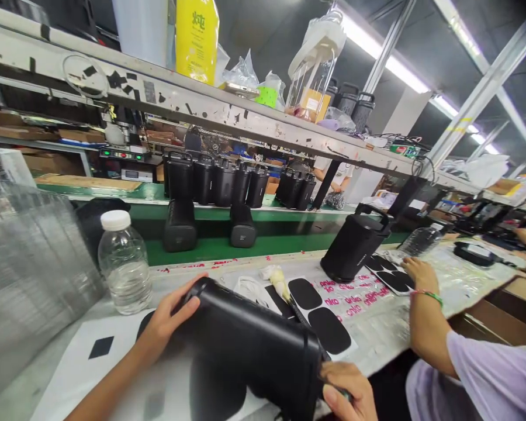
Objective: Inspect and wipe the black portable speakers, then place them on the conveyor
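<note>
A black cylindrical speaker (254, 345) lies on its side on the workbench in front of me. My left hand (169, 318) grips its far end, fingers curled over the rim. My right hand (348, 392) closes on its near end at the bottom of the view. Black oval pads (328, 330) lie on a white sheet just behind the speaker. A small tool with a pale cloth-wrapped handle (280, 283) rests beside the pads.
A water bottle (123, 261) stands at the left beside stacked clear trays (30, 269). Another speaker (353, 242) stands upright at the right, near a co-worker's hand (421, 273) in a lilac sleeve. Several speakers (219, 181) sit on the green conveyor behind.
</note>
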`<state>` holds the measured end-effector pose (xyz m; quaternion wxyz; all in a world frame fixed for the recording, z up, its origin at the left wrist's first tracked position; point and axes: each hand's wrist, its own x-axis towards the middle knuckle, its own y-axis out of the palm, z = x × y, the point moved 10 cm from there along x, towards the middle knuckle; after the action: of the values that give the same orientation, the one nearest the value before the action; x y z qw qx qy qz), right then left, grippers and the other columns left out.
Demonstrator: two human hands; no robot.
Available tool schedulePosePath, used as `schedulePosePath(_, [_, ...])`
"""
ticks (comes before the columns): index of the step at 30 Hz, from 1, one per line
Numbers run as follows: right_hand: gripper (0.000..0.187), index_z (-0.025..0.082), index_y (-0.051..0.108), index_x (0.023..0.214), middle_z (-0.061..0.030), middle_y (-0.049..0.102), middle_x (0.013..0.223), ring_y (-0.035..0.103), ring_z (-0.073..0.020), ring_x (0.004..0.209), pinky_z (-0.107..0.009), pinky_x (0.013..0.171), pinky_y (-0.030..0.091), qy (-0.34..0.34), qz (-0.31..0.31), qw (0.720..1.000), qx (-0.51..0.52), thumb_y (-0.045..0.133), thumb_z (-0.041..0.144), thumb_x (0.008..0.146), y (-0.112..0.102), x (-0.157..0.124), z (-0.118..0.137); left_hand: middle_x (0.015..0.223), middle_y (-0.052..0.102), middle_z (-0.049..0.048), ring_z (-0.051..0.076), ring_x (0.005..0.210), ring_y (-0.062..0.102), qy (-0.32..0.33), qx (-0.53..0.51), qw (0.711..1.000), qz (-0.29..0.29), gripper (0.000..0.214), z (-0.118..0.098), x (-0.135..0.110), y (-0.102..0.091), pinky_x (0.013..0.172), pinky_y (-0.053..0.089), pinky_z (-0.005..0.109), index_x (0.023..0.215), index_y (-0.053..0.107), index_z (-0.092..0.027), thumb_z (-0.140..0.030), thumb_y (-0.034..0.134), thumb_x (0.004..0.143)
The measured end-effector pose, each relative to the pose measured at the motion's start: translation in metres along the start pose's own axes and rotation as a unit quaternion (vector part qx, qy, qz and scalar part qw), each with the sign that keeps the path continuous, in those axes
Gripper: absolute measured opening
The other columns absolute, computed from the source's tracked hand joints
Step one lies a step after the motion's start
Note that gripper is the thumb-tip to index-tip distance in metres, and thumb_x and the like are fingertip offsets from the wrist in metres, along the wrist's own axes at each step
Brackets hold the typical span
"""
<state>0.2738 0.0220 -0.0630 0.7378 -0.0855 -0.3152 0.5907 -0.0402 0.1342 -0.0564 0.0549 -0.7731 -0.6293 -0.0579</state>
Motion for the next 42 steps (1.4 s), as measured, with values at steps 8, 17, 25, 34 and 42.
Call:
schedulePosePath(8, [0.02, 0.022, 0.061, 0.076, -0.0046, 0.062, 0.078, 0.059, -0.0222, 0.077, -0.036, 0.074, 0.046, -0.171, -0.113, 0.967, -0.151, 0.054, 0.037, 0.088, -0.022, -0.006, 0.043, 0.139, 0.052, 0.0081, 0.03, 0.134, 0.042, -0.002, 0.108, 0.992, -0.07, 0.068, -0.01, -0.001, -0.001, 0.118, 0.024, 0.047, 0.13, 0.048, -0.023, -0.061, 0.062, 0.075])
schedulePosePath(17, [0.053, 0.016, 0.052, 0.128, -0.0199, 0.051, 0.136, 0.044, -0.0395, 0.128, -0.053, 0.095, 0.044, -0.197, -0.118, 0.913, -0.337, 0.05, 0.052, 0.089, 0.053, 0.024, 0.138, 0.139, 0.052, 0.0074, 0.029, 0.133, 0.043, 0.0, 0.096, 0.993, -0.067, 0.067, -0.008, -0.001, 0.0, 0.119, 0.021, 0.045, 0.132, 0.047, -0.023, -0.058, 0.062, 0.077])
schedulePosePath(25, [0.051, 0.015, 0.044, 0.139, -0.0118, 0.065, 0.125, 0.064, -0.0291, 0.105, -0.044, 0.08, 0.053, -0.263, 0.011, 0.87, -0.416, 0.044, 0.036, 0.093, 0.096, 0.033, 0.121, 0.142, 0.049, 0.0085, 0.028, 0.134, 0.042, -0.007, 0.09, 0.994, -0.06, 0.065, -0.006, -0.002, 0.001, 0.117, 0.024, 0.046, 0.133, 0.045, -0.025, -0.058, 0.06, 0.079])
schedulePosePath(34, [0.048, 0.018, 0.046, 0.138, -0.0112, 0.063, 0.127, 0.064, -0.0286, 0.108, -0.043, 0.083, 0.056, -0.257, 0.003, 0.889, -0.378, 0.044, 0.035, 0.093, 0.091, 0.035, 0.129, 0.142, 0.049, 0.0083, 0.029, 0.134, 0.042, -0.005, 0.073, 0.996, -0.057, 0.068, -0.004, 0.0, -0.001, 0.117, 0.026, 0.045, 0.134, 0.046, -0.023, -0.056, 0.064, 0.077])
schedulePosePath(42, [0.051, 0.027, 0.054, 0.132, -0.0089, 0.055, 0.139, 0.052, -0.0325, 0.127, -0.047, 0.098, 0.052, -0.041, -0.108, 0.959, -0.261, 0.05, 0.053, 0.088, -0.043, 0.013, 0.04, 0.138, 0.056, 0.0087, 0.033, 0.129, 0.049, -0.099, -0.028, 0.995, -0.011, 0.083, 0.012, 0.003, 0.005, 0.113, 0.036, 0.045, 0.137, 0.046, -0.019, -0.057, 0.073, 0.069])
